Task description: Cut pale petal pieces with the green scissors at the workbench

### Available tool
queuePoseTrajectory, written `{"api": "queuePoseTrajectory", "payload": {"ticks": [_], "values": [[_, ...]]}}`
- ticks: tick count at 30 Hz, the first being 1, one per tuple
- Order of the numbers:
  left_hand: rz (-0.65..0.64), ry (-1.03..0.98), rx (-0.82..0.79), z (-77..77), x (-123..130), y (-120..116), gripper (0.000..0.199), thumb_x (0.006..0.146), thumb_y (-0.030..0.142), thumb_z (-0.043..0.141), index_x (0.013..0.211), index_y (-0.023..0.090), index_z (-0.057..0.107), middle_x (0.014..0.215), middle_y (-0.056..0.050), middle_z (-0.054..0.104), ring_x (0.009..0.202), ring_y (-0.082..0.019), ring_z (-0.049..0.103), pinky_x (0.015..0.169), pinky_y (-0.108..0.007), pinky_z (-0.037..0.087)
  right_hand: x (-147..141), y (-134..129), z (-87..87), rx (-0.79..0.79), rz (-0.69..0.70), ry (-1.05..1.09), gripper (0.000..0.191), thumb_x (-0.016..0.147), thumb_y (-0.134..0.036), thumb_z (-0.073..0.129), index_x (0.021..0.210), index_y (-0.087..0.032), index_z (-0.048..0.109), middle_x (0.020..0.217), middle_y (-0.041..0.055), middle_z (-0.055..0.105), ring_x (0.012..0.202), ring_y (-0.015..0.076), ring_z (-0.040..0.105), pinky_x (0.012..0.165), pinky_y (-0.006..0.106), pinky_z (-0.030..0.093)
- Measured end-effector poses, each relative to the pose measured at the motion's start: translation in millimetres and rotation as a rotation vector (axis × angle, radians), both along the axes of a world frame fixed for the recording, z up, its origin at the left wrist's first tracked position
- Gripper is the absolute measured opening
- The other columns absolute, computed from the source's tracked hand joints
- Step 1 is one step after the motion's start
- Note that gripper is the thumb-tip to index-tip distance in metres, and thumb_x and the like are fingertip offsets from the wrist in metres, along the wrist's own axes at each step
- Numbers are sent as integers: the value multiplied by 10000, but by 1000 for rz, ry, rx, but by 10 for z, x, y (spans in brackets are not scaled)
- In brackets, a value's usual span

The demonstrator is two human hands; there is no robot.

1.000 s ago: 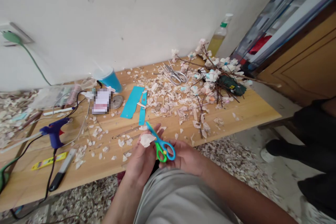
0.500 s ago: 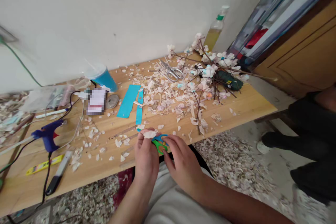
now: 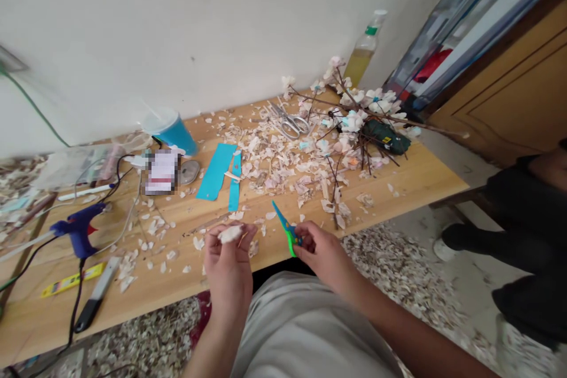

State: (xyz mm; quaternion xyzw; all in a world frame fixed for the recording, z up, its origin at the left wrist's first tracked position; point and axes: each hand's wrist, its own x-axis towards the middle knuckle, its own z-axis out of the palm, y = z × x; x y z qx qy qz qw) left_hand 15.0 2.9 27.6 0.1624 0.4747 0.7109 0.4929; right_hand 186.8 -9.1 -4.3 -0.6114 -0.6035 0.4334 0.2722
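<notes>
Between the thumb and fingers of my left hand [image 3: 231, 263] is a whitish petal-like piece [image 3: 230, 234], held above the table's front edge. My right hand [image 3: 321, 246] grips a pair of blue and green scissors [image 3: 286, 229] by the handles, the blades pointing up and away to the left. The scissors are apart from the piece. Beyond my hands lie two strips of blue paper-like sheet, one wide [image 3: 217, 171] and one narrow [image 3: 234, 186], beside a heap of pale petal-like scraps [image 3: 279, 159].
Metal scissors [image 3: 290, 121] lie on the scraps, near branches with white blossoms [image 3: 354, 106] and a bottle [image 3: 361, 56]. Leftward are a blue cup [image 3: 170, 133], a glue gun [image 3: 82, 227], a utility knife [image 3: 97, 295] and a yellow packet [image 3: 73, 279]. A person's dark-clothed legs [image 3: 500, 236] show at right.
My hands have moved apart. The scissors have gone right, away from the petal-like piece, and their blades now point up. My left hand has shifted slightly left with the piece.
</notes>
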Motion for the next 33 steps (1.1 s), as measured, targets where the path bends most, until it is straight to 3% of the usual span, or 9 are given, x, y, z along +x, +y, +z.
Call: {"api": "queuePoseTrajectory", "payload": {"ticks": [2,6,9,13,16,22,28,33], "values": [[-9,-14,-56,-42,-92,35,212,712,215,783,840,196,615,792,13,668,749,-130,677,822,-322,569,63,16,-17,-99,-5,148,215,793,-238,662,995,-169,635,801,15,652,654,130,549,596,231,421],[-55,-51,-123,-80,-172,59,352,720,229,789,1040,207,645,796,-2,701,762,-125,692,831,-306,575,54,-14,-3,-214,71,295,332,749,-398,737,978,-160,699,754,5,638,590,101,442,537,219,336],[-86,-115,-165,-54,-173,42,267,688,217,813,902,164,663,783,-14,709,768,-139,706,830,-306,585,-14,-50,25,-280,127,319,377,728,-454,762,965,-163,724,740,4,652,570,96,419,518,220,301],[-95,-147,-198,-9,-168,9,262,631,222,858,800,139,676,809,-41,728,792,-161,719,808,-289,595,-86,-84,51,-284,159,411,341,791,-450,717,981,-166,704,884,39,696,732,142,569,641,233,411],[-98,-148,-204,-16,-168,-11,256,610,237,875,751,133,688,813,-42,730,793,-164,720,796,-283,598,-113,-104,64,-295,182,483,345,796,-441,717,995,-161,684,882,40,687,774,152,587,670,235,422],[-77,-127,-179,-100,-153,-48,233,617,233,873,749,139,706,771,-6,704,718,-98,673,745,-226,591,-175,-111,67,-271,200,378,405,772,-430,723,1079,-168,690,787,4,633,645,119,475,568,229,338],[-40,-114,-174,-69,-129,-74,276,555,217,902,735,157,702,738,17,689,696,-88,655,757,-228,583,-225,-88,136,-317,175,294,378,732,-367,753,1035,-159,666,855,27,664,728,142,560,636,237,416],[-61,-73,-190,-65,-125,-97,266,570,242,894,745,158,712,758,14,695,717,-86,649,752,-205,554,-239,-91,155,-300,188,280,348,716,-329,760,1012,-168,674,824,17,666,660,117,537,592,220,398]]}}
